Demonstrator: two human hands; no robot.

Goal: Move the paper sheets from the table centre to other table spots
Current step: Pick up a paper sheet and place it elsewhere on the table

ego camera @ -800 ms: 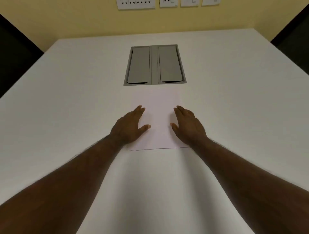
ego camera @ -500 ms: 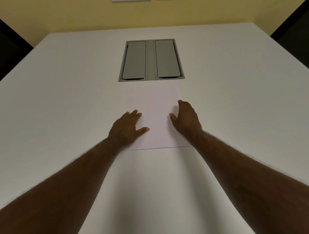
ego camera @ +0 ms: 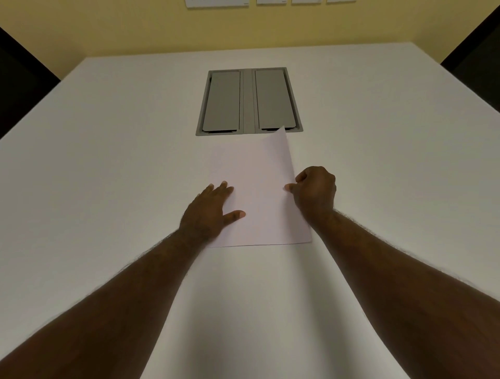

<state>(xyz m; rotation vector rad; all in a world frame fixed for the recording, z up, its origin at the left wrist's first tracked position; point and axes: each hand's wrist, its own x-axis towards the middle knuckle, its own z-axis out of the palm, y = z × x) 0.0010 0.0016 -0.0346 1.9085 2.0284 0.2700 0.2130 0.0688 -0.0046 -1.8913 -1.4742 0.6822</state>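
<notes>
White paper sheets (ego camera: 257, 186) lie in a stack at the middle of the white table (ego camera: 108, 162). My left hand (ego camera: 209, 213) rests flat on the stack's left part, fingers spread, thumb pointing right. My right hand (ego camera: 315, 193) pinches the right edge of the top sheet between thumb and fingers. That sheet's right side is raised off the stack, and its far right corner stands up in front of the grey panel. How many sheets lie beneath it cannot be told.
A grey recessed cable box (ego camera: 249, 101) with two closed lids sits in the table just beyond the paper. A yellow wall (ego camera: 162, 29) with white socket plates (ego camera: 216, 3) stands behind. Dark chair backs (ego camera: 19, 81) flank the far corners.
My right hand has gone from lying flat on the paper to pinching its right edge, and the top sheet's right side has lifted. My left hand has stayed flat in place.
</notes>
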